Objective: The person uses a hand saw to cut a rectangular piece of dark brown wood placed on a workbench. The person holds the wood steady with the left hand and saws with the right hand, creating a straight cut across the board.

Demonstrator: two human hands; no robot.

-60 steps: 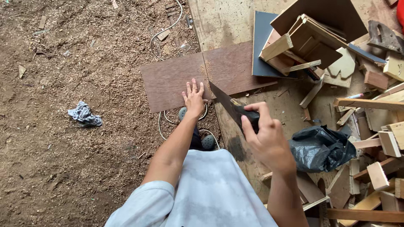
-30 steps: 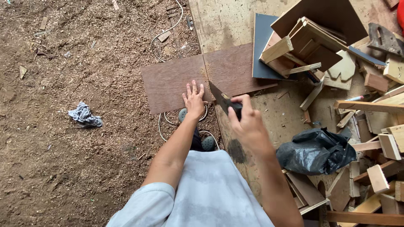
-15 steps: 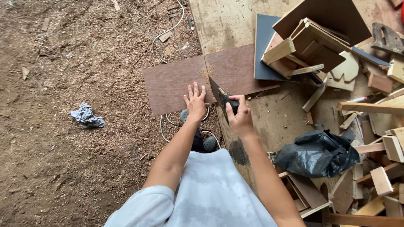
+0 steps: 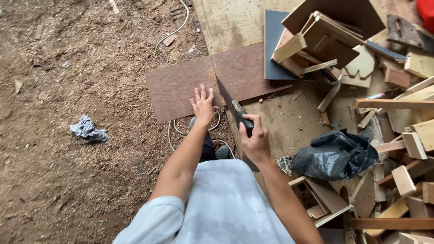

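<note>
**Saw in the board, mid-cut**

Your right hand (image 4: 255, 141) is clenched on the saw (image 4: 233, 105) handle; the blade runs away from you across the board (image 4: 181, 86). Your left hand (image 4: 203, 106) lies flat, fingers spread, just left of the blade. The board overhangs the platform's (image 4: 226, 27) left edge.

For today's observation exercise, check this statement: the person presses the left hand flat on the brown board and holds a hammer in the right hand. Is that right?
Not quite. The right hand grips a handsaw, not a hammer; its blade lies across the brown board. The left hand does press flat on that board. The head view shows this.
</note>
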